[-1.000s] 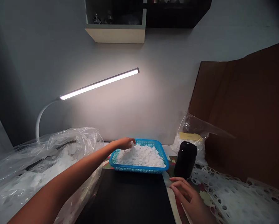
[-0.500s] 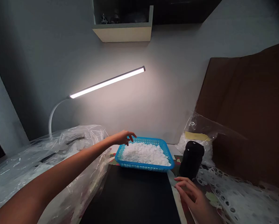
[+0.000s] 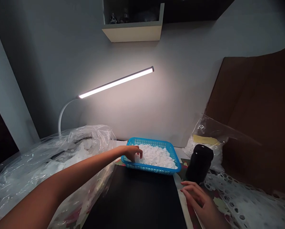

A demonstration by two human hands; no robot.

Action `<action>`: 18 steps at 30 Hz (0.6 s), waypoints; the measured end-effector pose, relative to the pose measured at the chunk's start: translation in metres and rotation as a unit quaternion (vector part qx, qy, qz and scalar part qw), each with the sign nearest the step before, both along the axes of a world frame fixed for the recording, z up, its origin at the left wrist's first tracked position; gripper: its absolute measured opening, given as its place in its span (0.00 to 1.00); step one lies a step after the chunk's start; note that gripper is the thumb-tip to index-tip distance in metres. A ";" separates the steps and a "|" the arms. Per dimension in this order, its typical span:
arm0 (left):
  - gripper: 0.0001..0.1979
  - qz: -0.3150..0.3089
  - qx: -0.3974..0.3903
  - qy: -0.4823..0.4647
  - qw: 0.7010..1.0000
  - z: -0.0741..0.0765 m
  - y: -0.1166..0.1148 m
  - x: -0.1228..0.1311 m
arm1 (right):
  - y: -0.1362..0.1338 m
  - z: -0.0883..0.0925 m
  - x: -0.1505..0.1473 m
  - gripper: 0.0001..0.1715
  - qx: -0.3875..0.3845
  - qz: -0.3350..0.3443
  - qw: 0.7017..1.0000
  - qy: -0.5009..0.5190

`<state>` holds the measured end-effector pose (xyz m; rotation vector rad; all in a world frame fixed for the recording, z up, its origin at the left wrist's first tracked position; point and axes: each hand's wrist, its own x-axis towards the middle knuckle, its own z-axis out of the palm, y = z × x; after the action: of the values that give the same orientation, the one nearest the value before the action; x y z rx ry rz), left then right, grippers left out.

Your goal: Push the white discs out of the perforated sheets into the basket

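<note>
Crosswise lies the blue basket [image 3: 154, 169], left hand [image 3: 132, 152] fingers splayed over its left end

LED desk lamp [image 3: 116, 82] lit, bar tilted up to R, white gooseneck rear L. Lg clear plastic bag [image 3: 49, 152] crumpled at L, pale contents inside. Brown cardboard [image 3: 259, 117] upright at R; small clear bag [image 3: 209, 143] w/ yellow label at its foot. Black mat [image 3: 135, 200] centre front. White lace cloth [image 3: 247, 203] front R. Wall shelf [image 3: 133, 31] overhead.
</note>
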<state>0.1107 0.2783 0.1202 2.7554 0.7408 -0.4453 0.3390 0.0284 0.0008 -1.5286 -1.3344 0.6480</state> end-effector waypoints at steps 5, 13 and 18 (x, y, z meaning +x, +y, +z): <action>0.16 0.008 -0.031 0.028 0.999 0.009 0.000 0.006 | -0.002 0.004 -0.001 0.22 0.000 -0.002 1.000 0.013; 0.16 0.024 -0.042 -0.020 0.999 0.046 0.013 0.014 | -0.002 0.003 0.001 0.19 -0.001 -0.011 1.000 -0.020; 0.16 0.025 0.028 -0.091 0.995 0.048 0.018 0.027 | -0.003 0.003 0.001 0.20 -0.022 -0.004 1.000 -0.013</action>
<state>0.1381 0.2960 0.1685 2.7745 0.7856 -0.1611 0.3398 0.0253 0.0040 -1.5833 -1.3410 0.6582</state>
